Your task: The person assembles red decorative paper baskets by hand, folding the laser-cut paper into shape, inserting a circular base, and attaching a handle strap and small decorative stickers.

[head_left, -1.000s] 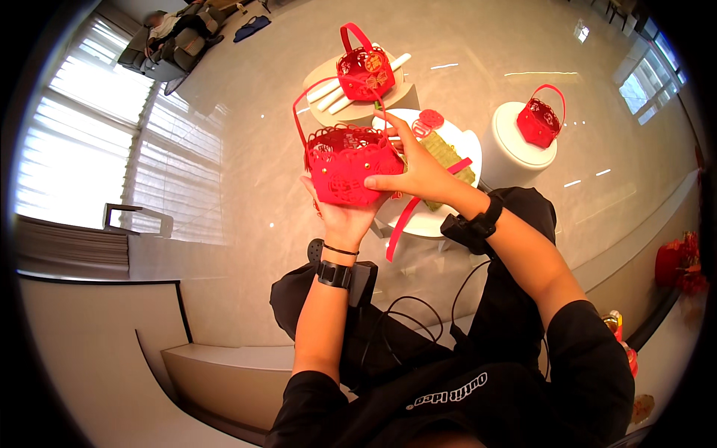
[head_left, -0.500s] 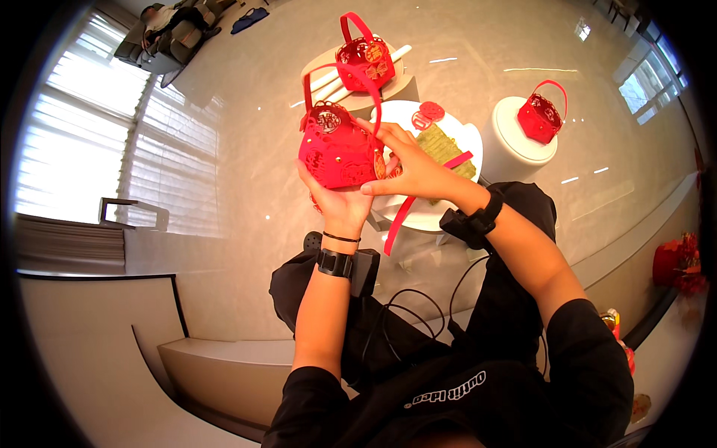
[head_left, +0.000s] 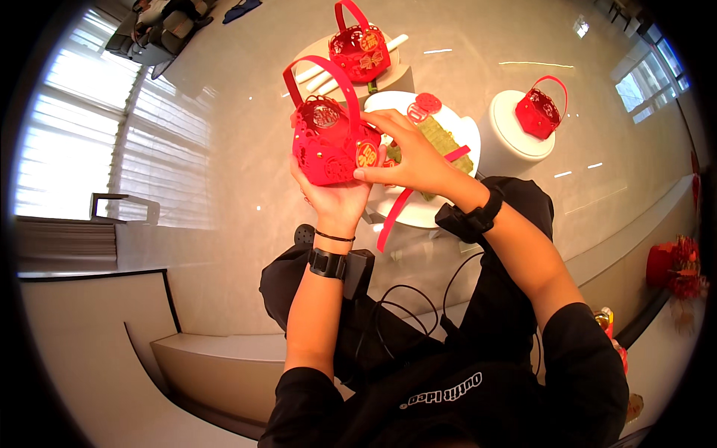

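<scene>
A red paper basket [head_left: 323, 158] with cut-out patterns and a tall looped handle is held up in front of me, upright and slightly tilted. My left hand [head_left: 342, 205] cups it from below, palm up under its base. On its right side my right hand [head_left: 415, 158] grips the wall between thumb and fingers, next to a round gold-and-red emblem [head_left: 367, 154]. Beneath my right hand is a white round table [head_left: 464, 125] carrying a green bundled stack [head_left: 442, 142], red round cut-outs [head_left: 428, 103] and a long red strip [head_left: 391, 221] that hangs over its near edge.
Another red basket [head_left: 349, 61] stands on a round table at the back beside white rolls [head_left: 314, 75]. A third red basket [head_left: 538, 116] sits on a white cylindrical stool [head_left: 502, 137] to the right. Black cables [head_left: 407, 287] run between my legs. Someone sits on a far-left sofa [head_left: 168, 37].
The held basket has turned a little, so its gold emblem shows more fully. Both hands keep their hold. The whole view has shifted slightly.
</scene>
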`<action>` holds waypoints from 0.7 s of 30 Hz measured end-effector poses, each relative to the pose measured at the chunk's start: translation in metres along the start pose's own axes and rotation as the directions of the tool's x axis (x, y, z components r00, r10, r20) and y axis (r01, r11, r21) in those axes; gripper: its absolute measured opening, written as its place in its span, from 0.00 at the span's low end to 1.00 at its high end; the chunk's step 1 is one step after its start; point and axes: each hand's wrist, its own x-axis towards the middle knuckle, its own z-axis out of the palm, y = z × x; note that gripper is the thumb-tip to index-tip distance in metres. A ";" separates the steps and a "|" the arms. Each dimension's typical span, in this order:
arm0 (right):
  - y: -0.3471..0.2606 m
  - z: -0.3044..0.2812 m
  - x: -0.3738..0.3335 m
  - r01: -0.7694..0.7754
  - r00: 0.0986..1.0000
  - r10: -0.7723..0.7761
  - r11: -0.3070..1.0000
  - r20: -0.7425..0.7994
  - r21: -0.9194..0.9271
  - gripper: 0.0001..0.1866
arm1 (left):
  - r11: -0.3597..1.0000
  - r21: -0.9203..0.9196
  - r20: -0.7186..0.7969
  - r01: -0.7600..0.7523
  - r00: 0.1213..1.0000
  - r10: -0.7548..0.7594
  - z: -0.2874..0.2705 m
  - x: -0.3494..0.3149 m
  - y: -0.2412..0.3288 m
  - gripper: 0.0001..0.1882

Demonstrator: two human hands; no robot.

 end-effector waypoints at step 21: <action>0.004 -0.003 0.003 -0.121 0.989 0.142 0.937 -0.040 0.327 0.29 | 0.938 0.296 0.021 -0.178 0.983 0.180 -0.005 0.006 0.009 0.41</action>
